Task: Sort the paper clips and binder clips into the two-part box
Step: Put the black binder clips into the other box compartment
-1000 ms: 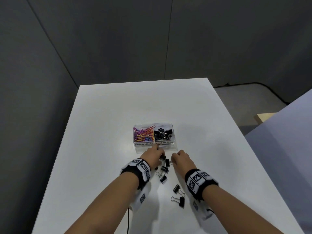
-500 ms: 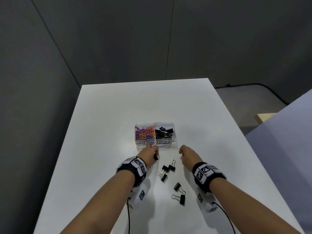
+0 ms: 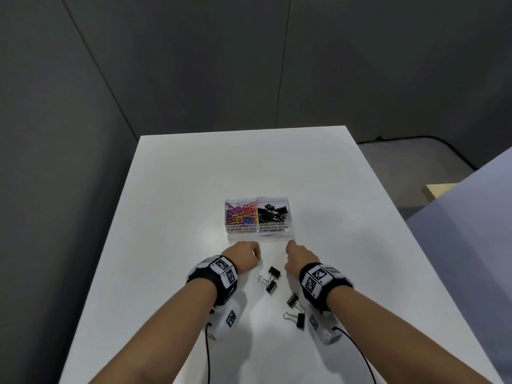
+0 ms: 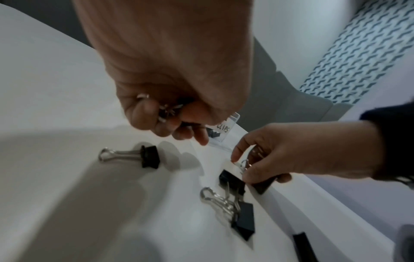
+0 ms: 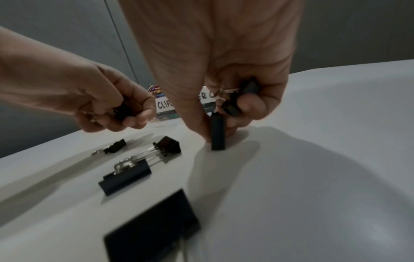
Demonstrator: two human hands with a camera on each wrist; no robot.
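A: Box first. Where?

B: Clear two-part box (image 3: 256, 231) mid table (image 3: 194, 189), just past both hands. Left part holds coloured paper clips (image 3: 241, 214), labelled PAPER CLIPS. Right part holds black binder clips (image 3: 273, 213), labelled BINDER CLIPS.

A: Loose ones?

B: Four binder clips in the head view, all on the table between the wrists. A touching pair (image 3: 271, 278) near the left hand, another pair (image 3: 296, 311) nearer the body, beside the right wrist. The left wrist view shows one more clip (image 4: 143, 157) lying alone under the left hand.

A: Left hand?

B: Left hand (image 3: 245, 256) clenched round binder clips; wire handles and a black body poke out between the curled fingers (image 4: 143, 113). It is just above the table, close to the box front.

A: Right hand?

B: Right hand (image 3: 300, 257) grasps several binder clips too. Right wrist view: two black ones tucked in the curled fingers (image 5: 251, 108), a third clip (image 5: 217, 132) pinched upright between thumb and fingertip, its lower end at the table. Touching or not, can't tell.

A: Around?

B: Marker bands (image 3: 224, 271) on both wrists, dark grey walls (image 3: 194, 79) behind.
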